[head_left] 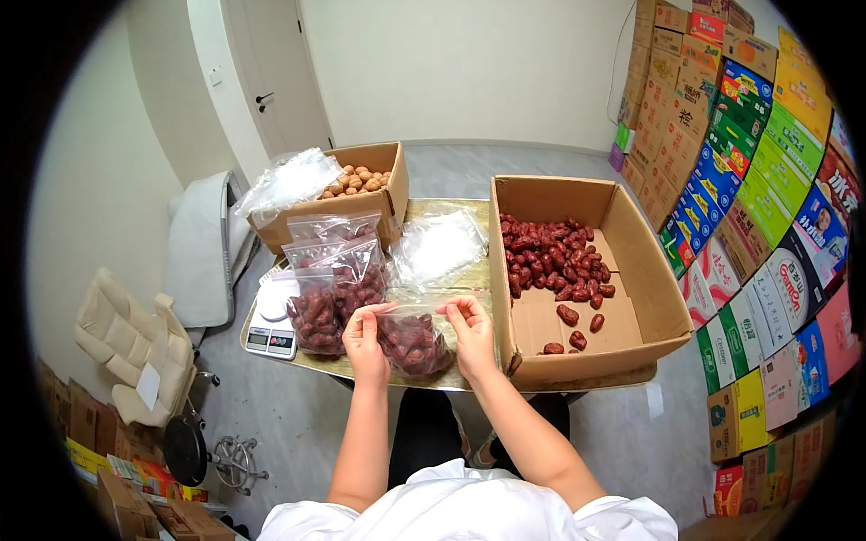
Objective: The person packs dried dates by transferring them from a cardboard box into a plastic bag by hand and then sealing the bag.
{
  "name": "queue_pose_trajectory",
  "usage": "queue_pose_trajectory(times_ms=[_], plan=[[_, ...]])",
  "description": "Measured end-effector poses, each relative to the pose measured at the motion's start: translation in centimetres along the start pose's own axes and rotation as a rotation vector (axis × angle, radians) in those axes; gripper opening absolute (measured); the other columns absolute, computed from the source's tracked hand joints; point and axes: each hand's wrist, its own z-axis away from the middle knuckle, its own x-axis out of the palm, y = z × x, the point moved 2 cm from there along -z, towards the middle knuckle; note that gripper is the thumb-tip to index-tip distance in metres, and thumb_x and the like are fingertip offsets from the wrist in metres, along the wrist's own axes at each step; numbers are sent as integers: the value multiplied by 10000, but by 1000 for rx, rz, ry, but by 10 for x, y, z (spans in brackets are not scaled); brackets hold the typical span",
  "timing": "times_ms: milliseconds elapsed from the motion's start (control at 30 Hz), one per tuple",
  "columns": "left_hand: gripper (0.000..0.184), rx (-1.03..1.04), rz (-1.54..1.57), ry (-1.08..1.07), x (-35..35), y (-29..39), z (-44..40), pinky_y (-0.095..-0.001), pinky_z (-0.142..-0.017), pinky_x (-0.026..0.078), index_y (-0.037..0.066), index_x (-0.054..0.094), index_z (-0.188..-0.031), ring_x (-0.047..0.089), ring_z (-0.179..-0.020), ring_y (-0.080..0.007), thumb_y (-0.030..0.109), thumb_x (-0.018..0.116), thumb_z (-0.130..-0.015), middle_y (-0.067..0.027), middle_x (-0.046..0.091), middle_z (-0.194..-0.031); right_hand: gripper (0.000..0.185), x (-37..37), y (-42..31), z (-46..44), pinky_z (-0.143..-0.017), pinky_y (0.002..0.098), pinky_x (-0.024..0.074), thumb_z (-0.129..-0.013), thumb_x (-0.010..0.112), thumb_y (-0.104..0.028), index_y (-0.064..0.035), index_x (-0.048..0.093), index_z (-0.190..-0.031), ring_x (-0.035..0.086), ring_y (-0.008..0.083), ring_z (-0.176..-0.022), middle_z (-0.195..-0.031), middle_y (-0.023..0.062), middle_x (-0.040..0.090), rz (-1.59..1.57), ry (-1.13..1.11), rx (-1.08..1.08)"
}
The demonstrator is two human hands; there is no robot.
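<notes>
A clear zip bag of red dates (414, 347) rests at the table's front edge, between my hands. My left hand (365, 343) pinches the bag's top edge at its left corner. At the right corner, the fingers of my right hand (471, 334) are closed on the same edge. Several filled bags of dates (316, 311) stand together just left of it, beside a white kitchen scale (271, 325). To the right, a large open cardboard box (622, 356) holds loose red dates (550, 257), mostly heaped toward its back left.
Behind the filled bags is a cardboard box (400, 185) of walnuts (361, 180), with clear plastic bags (293, 180) draped over it. More flat bags (439, 245) lie mid-table. Stacked cartons (722, 180) line the right wall; a cream chair (135, 347) stands at left.
</notes>
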Motion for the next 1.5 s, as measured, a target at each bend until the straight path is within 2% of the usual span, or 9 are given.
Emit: queue_pose_trajectory(times_ms=[333,433,500,533,633,700,767,1100,1500], plan=[[222,-100,93,38,-16,-4,-5,-280,-803,485,15,654,-949,623,-811,-125,183,534,-1031,-52,688,-877,38,4,-7,3,-858,253,464,-936,652,-68,-31,646,-942,623,105,-887,-909,47,683,-8,9,29],[134,-37,-184,148,-11,17,-9,-304,-846,479,17,642,-1052,617,-891,-164,121,605,-975,-80,679,-960,45,3,-8,1,-844,251,474,-935,653,-68,-24,653,-938,628,105,-868,-915,52,691,50,19,29],[279,427,-806,148,12,55,-6,-337,-935,448,32,621,-1169,590,-1018,-204,81,670,-899,-99,645,-1093,52,6,-12,2,-833,246,470,-938,650,-67,-16,655,-946,621,98,-865,-917,43,685,60,20,33],[428,487,-982,12,23,72,-5,-378,-1007,404,43,614,-1220,541,-1134,-264,72,727,-808,-116,615,-1177,60,8,-13,4,-822,240,467,-940,646,-65,-7,656,-954,614,92,-863,-920,35,678,71,21,40],[417,573,-1210,-344,60,90,-5,-453,-1043,344,55,626,-1179,533,-1157,-326,132,728,-781,-134,627,-1153,71,15,-15,6,-813,232,467,-949,645,-76,-10,657,-970,607,80,-869,-924,20,670,22,-2,25],[293,568,-1216,-412,67,82,-10,-461,-1024,345,71,653,-1080,574,-1080,-305,147,708,-802,-111,659,-1064,70,15,-15,7,-811,229,465,-951,645,-79,-13,654,-973,601,72,-870,-926,14,665,33,-6,16],[157,371,-1227,-605,71,72,-12,-446,-987,365,77,654,-953,605,-978,-281,123,694,-809,-71,678,-961,69,14,-16,7,-809,225,464,-954,644,-82,-17,651,-976,594,65,-870,-928,7,660,46,-1,-2],[55,436,-1285,-514,73,61,-12,-420,-756,378,94,639,-762,595,-829,-271,111,678,-797,-51,637,-793,70,18,-17,8,-816,225,467,-961,638,-95,-27,623,-973,583,59,-880,-935,6,643,56,-20,-26],[51,434,-1339,-395,70,73,-10,-400,-751,381,84,661,-745,588,-812,-253,94,710,-755,-31,643,-763,67,29,-12,9,-791,244,467,-951,628,-70,-25,599,-911,563,79,-834,-893,18,637,189,27,-130]])
